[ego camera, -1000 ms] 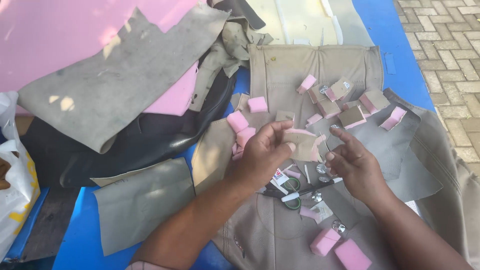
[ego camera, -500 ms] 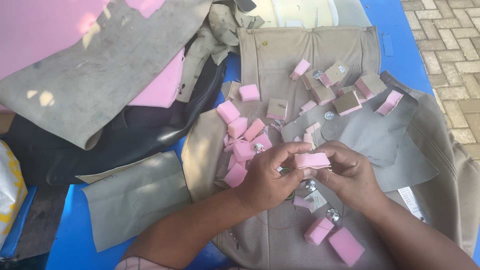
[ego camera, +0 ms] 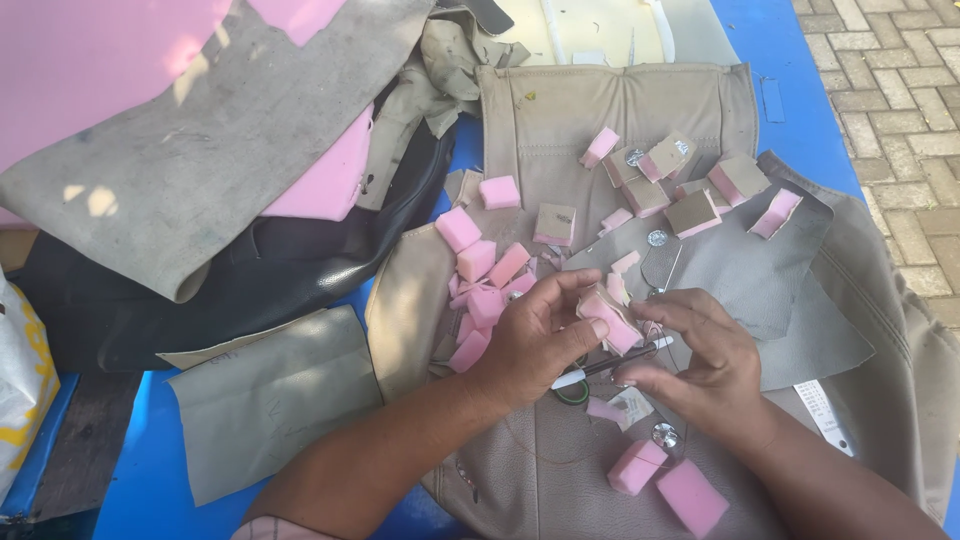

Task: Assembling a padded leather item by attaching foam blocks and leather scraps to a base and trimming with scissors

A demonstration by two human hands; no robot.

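A small pink foam block faced with beige material (ego camera: 610,318) is held above the middle of a beige leather seat cover (ego camera: 620,110) that is spread over a blue surface (ego camera: 140,450). The block is pinched at its left side by the left hand (ego camera: 535,340), whose thumb and fingers are closed on it. The right hand (ego camera: 695,360) is placed just to the right of the block, its fingers curled together, and its fingertips are touching the block's near edge; whether it truly grips the block cannot be told. A thin dark pen-like tool with a white tip (ego camera: 605,366) lies beneath both hands, and a green-handled object is partly hidden below it.

A heap of loose pink foam cubes (ego camera: 480,275) is gathered just left of the left hand. Further cubes, topped with beige squares (ego camera: 690,190), are scattered on the far part of the cover. Two larger pink foam pieces (ego camera: 665,480) lie near the right forearm. A grey leather patch (ego camera: 760,280) is laid to the right of the hands. At far left, a large pink foam sheet (ego camera: 90,70) is overlapped by a grey-beige leather sheet (ego camera: 220,160), with black leather (ego camera: 200,300) beneath it.
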